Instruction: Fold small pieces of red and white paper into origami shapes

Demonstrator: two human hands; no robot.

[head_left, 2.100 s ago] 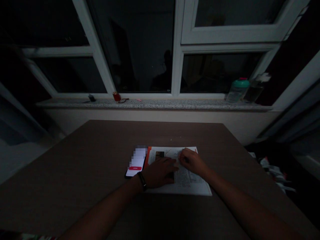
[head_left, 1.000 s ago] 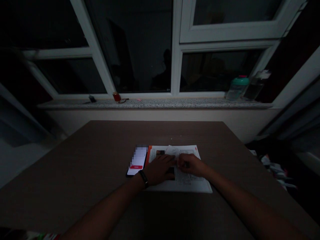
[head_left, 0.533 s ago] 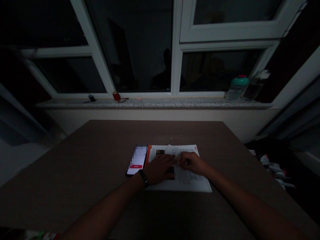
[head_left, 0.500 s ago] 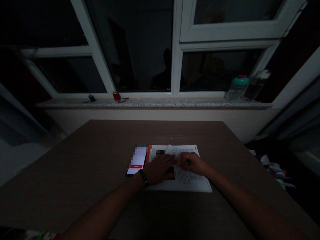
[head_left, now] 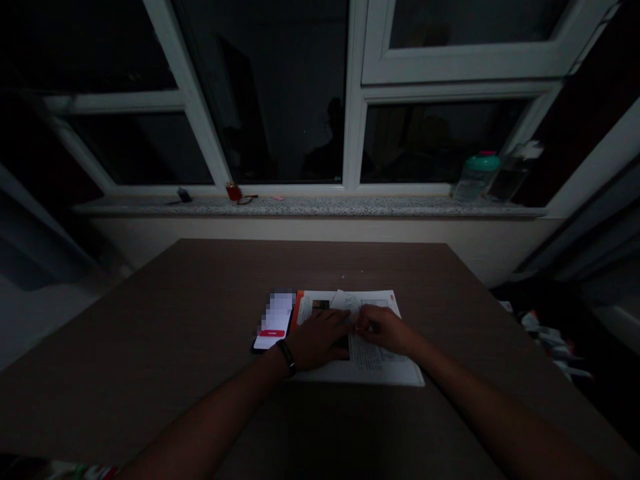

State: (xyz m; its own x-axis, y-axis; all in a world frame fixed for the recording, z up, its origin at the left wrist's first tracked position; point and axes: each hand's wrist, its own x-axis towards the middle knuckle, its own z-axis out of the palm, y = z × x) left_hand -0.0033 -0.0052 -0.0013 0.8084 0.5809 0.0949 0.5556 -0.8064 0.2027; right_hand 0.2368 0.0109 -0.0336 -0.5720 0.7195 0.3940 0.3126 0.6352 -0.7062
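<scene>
A printed sheet or booklet [head_left: 400,373] with an orange left edge lies on the brown table [head_left: 225,267]. A smaller slip of paper [head_left: 365,357] with lines of text rests on top of it. My left hand [head_left: 320,339], with a dark band at the wrist, lies flat over the pages, fingers spread, fingertips at the slip. Close to its right, my right hand [head_left: 383,328] is closed in a pinch at the slip's edge; what is between its fingers is too small and dark to make out. A lit phone [head_left: 275,320] lies left of the booklet.
Behind the table, a stone sill [head_left: 310,207] holds a small red item [head_left: 233,192], a small dark bottle [head_left: 183,195], a teal-lidded bottle [head_left: 477,177] and a clear bottle [head_left: 513,172]. Crumpled items [head_left: 547,337] lie beyond the table's right edge.
My right hand has shifted slightly left, and its fingers have moved a little over the slip. My left hand stays in place.
</scene>
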